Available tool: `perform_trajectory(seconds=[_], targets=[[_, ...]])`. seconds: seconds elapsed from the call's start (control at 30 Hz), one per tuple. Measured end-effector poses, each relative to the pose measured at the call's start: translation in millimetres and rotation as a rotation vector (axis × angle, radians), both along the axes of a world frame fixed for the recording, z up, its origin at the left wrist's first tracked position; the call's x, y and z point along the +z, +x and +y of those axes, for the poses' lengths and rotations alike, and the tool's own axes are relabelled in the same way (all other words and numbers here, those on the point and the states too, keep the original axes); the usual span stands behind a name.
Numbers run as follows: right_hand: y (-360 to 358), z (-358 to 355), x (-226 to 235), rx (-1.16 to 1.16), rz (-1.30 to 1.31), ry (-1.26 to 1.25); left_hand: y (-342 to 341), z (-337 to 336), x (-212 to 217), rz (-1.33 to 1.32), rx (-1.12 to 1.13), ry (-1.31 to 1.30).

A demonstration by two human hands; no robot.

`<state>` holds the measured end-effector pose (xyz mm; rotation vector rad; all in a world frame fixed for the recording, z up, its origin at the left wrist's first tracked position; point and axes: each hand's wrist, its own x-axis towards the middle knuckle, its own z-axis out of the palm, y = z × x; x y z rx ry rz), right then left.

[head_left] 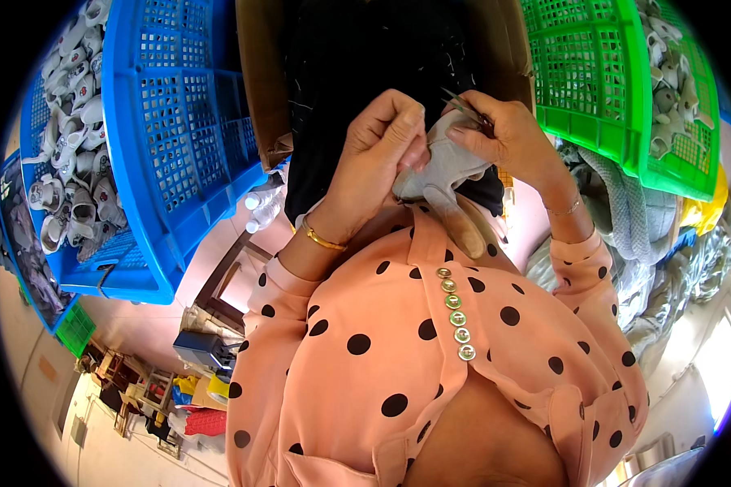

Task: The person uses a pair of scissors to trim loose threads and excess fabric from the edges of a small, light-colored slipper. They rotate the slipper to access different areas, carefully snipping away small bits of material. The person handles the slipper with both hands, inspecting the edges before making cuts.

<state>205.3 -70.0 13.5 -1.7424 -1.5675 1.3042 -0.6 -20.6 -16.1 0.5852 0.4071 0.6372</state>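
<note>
A light grey shoe upper point(445, 166) of soft fabric, with a tan strip point(463, 231) hanging from its lower end, is between my hands, above the black cloth on my lap. My right hand point(516, 140) is closed around small metal thread snips point(458, 103), blades pointing left; its thumb also presses the upper's right side. My left hand point(382, 154) is closed in a pinch beside the upper's left edge. What its fingertips hold is hidden.
A blue plastic crate point(166, 122) filled with grey shoe uppers point(77, 154) stands at left. At right is a green crate point(585, 77) holding more uppers point(670, 93). A cardboard box point(261, 73) is behind my lap. Grey fabric point(638, 203) and plastic bags lie below the green crate.
</note>
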Motion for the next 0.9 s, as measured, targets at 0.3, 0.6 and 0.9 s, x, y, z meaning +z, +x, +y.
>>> perform_trajectory(seconds=[0.3, 0.6, 0.9], targets=[[6, -3, -8, -0.021, 0.003, -0.001, -15, 3, -8, 0.508, 0.078, 0.533], [3, -3, -8, -0.078, 0.042, -0.007, -11, 0, -22, 0.605, 0.065, 0.929], [5, -1, -9, -0.035, 0.019, -0.03, -11, -1, -7, 0.388, -0.031, 0.267]])
